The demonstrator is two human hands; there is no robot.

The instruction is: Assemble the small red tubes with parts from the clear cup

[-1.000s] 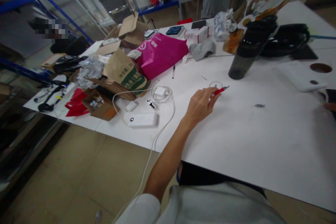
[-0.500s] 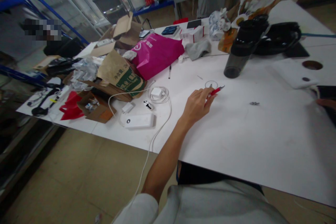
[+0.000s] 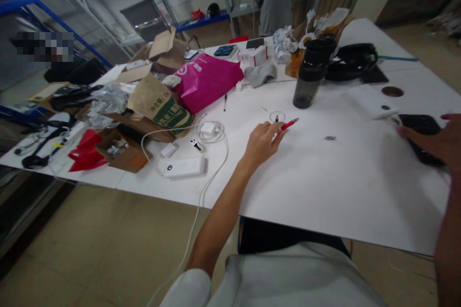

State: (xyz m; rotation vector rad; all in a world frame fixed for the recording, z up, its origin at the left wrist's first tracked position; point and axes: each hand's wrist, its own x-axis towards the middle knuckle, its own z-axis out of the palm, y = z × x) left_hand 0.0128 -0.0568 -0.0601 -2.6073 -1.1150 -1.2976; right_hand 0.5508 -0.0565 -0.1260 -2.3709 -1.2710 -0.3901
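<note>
Left hand (image 3: 264,140): fingers closed on a red pen (image 3: 289,124), slim and cylindrical with a metallic tip, held at a slant above the white table (image 3: 306,192), smooth and matt. Right hand (image 3: 441,141): well apart from the left, thumb and fingers spread about a black device (image 3: 419,127), flat, rectangular and dark-faced; blurred, so whether it grips cannot be told. Near the red pen: one thin grey ring shape (image 3: 277,116); a small cluster of grey metallic-looking pieces (image 3: 330,138); one bottle (image 3: 311,76), cylindrical, black above and smoky translucent below. Beside the black device: one white slab (image 3: 374,101), rounded at the corners, with a dark round spot. To the left: one white block (image 3: 185,167), smooth, oblong; one white cable (image 3: 226,153), loosely coiled; one magenta bag (image 3: 211,84), creased; one brown paper bag (image 3: 160,108) with a green printed panel; one grey cloth (image 3: 261,74), soft and rumpled. Changes from half a second ago: view swung to the right; right hand, then a mere sliver at the edge, now well in frame with its forearm; left hand's hold on the red pen unchanged
</note>
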